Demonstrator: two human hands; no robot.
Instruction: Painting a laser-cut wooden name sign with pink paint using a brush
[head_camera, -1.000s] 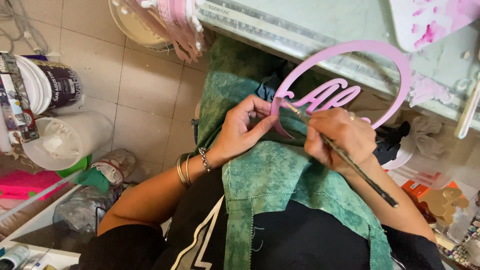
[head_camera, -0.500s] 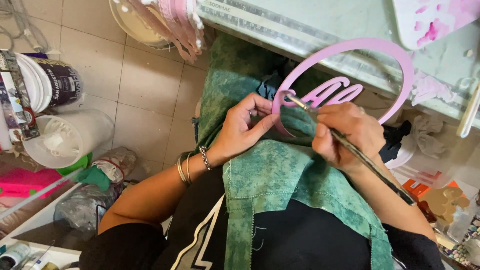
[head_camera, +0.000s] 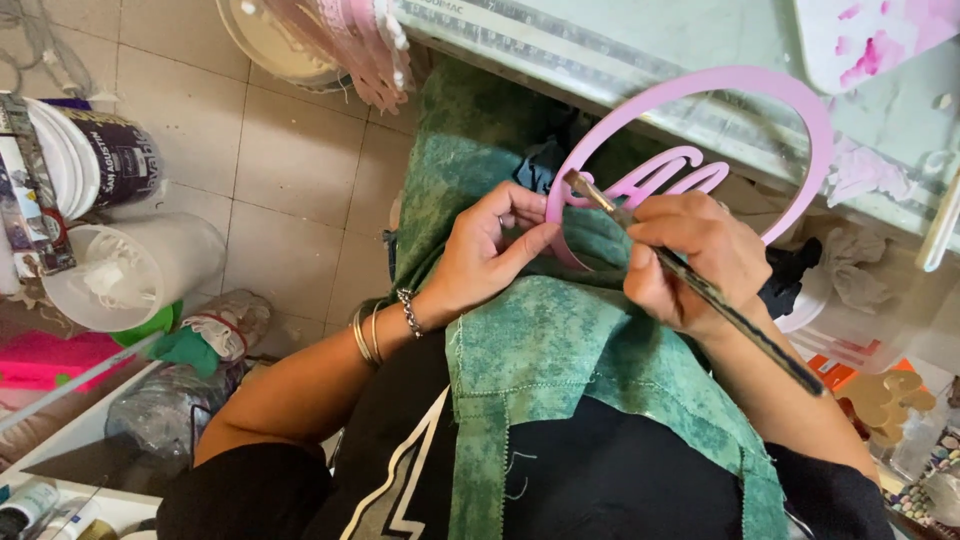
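While the left hand (head_camera: 490, 255) pinches the pink hoop (head_camera: 790, 110) by its lower rim, the right hand (head_camera: 690, 260) grips a brush (head_camera: 700, 290); hoop looks thin, stiff, light.

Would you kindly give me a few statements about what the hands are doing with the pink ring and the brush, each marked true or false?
1. The right hand holds a paintbrush. True.
2. The left hand holds a blue square board. False: it steadies the pink ring at its lower left edge.
3. The brush tip meets the ring's left side. True.
4. The ring is hollow, with nothing inside. False: pink cursive lettering spans it.
5. The left wrist is bare. False: it wears bracelets.
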